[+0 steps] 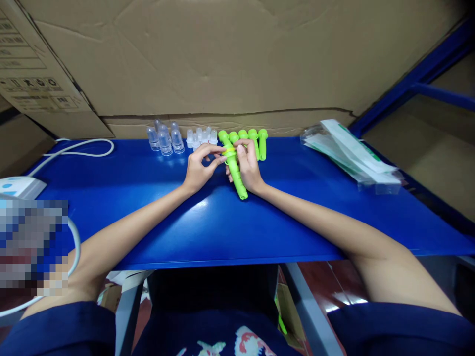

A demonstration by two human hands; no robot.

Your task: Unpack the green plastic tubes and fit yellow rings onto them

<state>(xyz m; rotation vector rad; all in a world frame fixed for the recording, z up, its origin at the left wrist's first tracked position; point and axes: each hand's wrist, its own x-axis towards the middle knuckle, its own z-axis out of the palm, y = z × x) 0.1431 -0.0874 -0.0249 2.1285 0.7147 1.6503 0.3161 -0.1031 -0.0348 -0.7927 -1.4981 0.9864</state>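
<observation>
A bright green plastic handle with a ridged grip is tilted above the blue table, its lower end toward me. My right hand is wrapped round it from the right, thumb along its upper part. My left hand pinches the yellow-green collar around the handle's upper part, between thumb and fingertips. Just behind my hands, several similar green handles lie in a row. Small clear caps with white rims stand behind my left hand, partly hidden by it.
Several larger clear plastic domes stand at the back left. Plastic bags with white and green strips lie at the right. A white device with a cable sits at the left. Cardboard walls the table's back.
</observation>
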